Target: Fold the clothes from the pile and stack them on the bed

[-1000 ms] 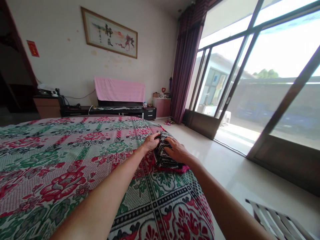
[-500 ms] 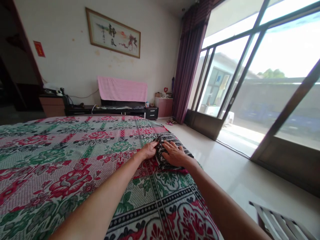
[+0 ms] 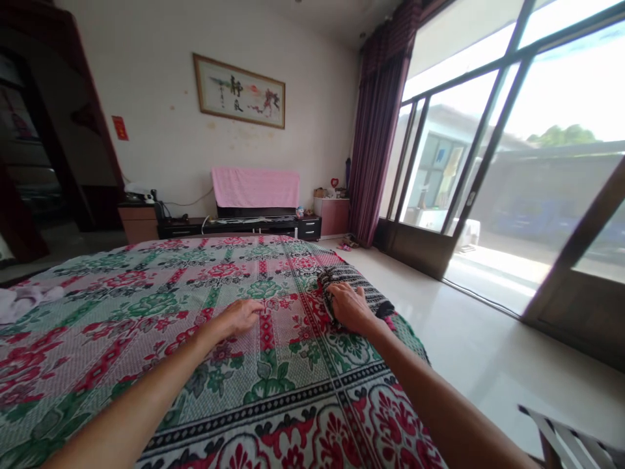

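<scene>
At right on the flowered cover (image 3: 161, 303), the right hand (image 3: 350, 306) touches a striped cloth (image 3: 374, 292), finger grip unclear. Farther left, the left hand (image 3: 240, 317) is loosely released.

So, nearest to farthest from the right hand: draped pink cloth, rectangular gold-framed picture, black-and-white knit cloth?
1. Black-and-white knit cloth: under the right hand.
2. Pink cloth: ahead and left.
3. Gold-framed picture: higher, on the wall.

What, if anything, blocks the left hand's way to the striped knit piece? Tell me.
Nothing visible stands between the left hand and the striped knit piece, only the floral cover. The right hand lies on the piece itself, covering part of it.
</scene>
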Tool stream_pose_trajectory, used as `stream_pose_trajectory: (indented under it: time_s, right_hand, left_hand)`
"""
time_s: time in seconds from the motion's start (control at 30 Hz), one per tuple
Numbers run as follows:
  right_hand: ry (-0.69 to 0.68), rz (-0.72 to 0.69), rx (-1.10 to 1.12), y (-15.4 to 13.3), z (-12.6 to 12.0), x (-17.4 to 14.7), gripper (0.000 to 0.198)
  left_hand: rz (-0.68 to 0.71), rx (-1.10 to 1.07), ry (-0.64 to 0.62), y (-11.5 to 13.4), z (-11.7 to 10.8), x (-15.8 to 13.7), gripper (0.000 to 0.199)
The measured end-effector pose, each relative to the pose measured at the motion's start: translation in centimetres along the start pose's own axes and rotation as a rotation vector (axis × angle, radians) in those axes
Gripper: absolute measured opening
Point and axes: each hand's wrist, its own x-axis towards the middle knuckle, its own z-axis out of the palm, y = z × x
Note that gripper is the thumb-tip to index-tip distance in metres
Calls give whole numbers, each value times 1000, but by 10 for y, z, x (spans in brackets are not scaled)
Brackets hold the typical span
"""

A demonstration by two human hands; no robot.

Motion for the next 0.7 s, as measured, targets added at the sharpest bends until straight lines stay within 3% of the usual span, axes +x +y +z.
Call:
stream_pose_trajectory:
  time_s: [0.13, 0.23, 0.37, 0.53, 0.7]
  right_hand:
    - [105, -129, 14, -54, 9, 10, 35]
    - [37, -196, 56, -98, 30, 29, 33]
    - [-57, -208, 185, -166, 69, 60, 34]
    - [-99, -222, 299, -235, 107, 82, 36]
    - [-57, -291, 391, -237, 118, 88, 36]
  left_hand:
    - [-112, 122, 5, -63, -27, -69, 40]
    - [-234, 145, 76, -97, -41, -121, 40]
    - [-397, 82, 201, -123, -44, -170, 38]
    - [-393, -25, 386, -131, -31, -188, 33]
    - [-378, -61, 413, -130, -30, -188, 31]
